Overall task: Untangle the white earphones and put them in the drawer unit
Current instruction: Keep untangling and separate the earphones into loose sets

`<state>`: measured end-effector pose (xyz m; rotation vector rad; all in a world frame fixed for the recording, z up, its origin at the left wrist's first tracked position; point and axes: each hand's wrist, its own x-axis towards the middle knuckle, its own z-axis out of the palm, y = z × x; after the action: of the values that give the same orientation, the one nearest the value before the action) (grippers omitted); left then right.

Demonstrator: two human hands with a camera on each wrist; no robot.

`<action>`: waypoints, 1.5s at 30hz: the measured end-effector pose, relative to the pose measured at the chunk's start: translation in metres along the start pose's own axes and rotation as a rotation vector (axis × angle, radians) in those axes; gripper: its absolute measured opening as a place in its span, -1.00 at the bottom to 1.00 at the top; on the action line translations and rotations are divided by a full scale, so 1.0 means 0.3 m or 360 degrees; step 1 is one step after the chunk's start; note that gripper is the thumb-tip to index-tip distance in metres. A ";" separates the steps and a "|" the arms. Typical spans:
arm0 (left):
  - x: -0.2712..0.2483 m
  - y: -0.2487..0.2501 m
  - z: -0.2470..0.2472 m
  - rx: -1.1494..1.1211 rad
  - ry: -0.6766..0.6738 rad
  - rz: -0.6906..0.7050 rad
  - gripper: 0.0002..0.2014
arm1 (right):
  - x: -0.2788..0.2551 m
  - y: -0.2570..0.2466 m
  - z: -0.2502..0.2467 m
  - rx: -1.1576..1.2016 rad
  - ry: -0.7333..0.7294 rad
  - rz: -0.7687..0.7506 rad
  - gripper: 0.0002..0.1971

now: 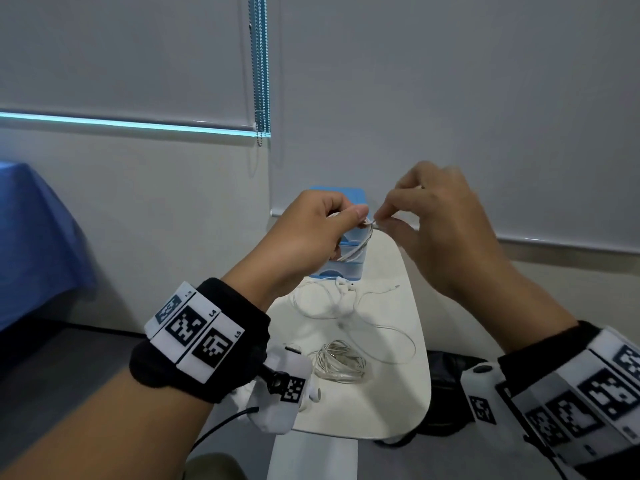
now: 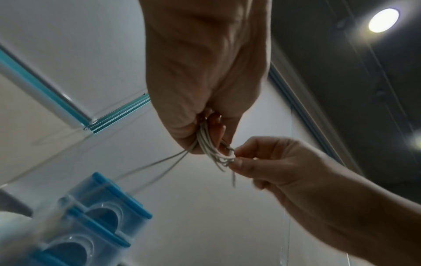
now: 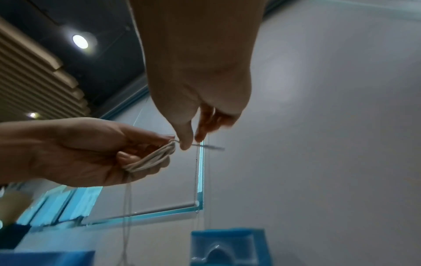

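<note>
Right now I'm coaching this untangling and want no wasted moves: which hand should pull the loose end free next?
The right hand. It already pinches the free cable end where it leaves the coiled cable, while the left hand grips that bundle and serves better as the anchor.

We get head view looking down from above; both wrist views sit close, facing up, sharing the cord bundle [image 2: 213, 149] and blue drawer unit [image 3: 230, 246].

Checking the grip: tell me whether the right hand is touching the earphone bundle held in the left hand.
Touching. The left wrist view shows the right hand pinching a strand of the earphone bundle that the left hand grips.
</note>
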<state>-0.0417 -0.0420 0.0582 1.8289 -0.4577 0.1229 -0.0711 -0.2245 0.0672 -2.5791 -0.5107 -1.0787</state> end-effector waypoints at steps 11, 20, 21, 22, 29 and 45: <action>0.001 -0.006 0.011 -0.0291 0.0243 0.0092 -0.71 | 0.007 -0.100 0.083 0.1997 -0.0057 0.1038 -0.89; -0.012 -0.005 -0.064 -0.0599 -0.0062 0.0002 -0.71 | 0.016 -0.062 0.061 0.2478 -0.0186 0.1302 -0.65; -0.012 -0.002 -0.075 -0.0623 -0.0096 -0.0001 -0.73 | 0.017 -0.057 0.059 0.2545 -0.0233 0.1331 -0.65; -0.011 -0.001 -0.085 -0.0621 -0.0113 -0.0002 -0.78 | 0.016 -0.053 0.056 0.2601 -0.0284 0.1344 -0.65; 0.000 0.000 -0.116 -0.0526 -0.0024 0.0050 -0.93 | 0.030 -0.060 0.057 0.1915 -0.0546 0.0860 -0.60; 0.027 -0.009 -0.109 0.0211 -0.0122 0.0201 -0.78 | 0.038 -0.040 0.110 0.1141 -0.0625 0.0623 -0.54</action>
<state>-0.0285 -0.0124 0.0683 1.9391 -0.6320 0.1735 -0.0484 -0.1981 0.0549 -2.0954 -0.3614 -0.1890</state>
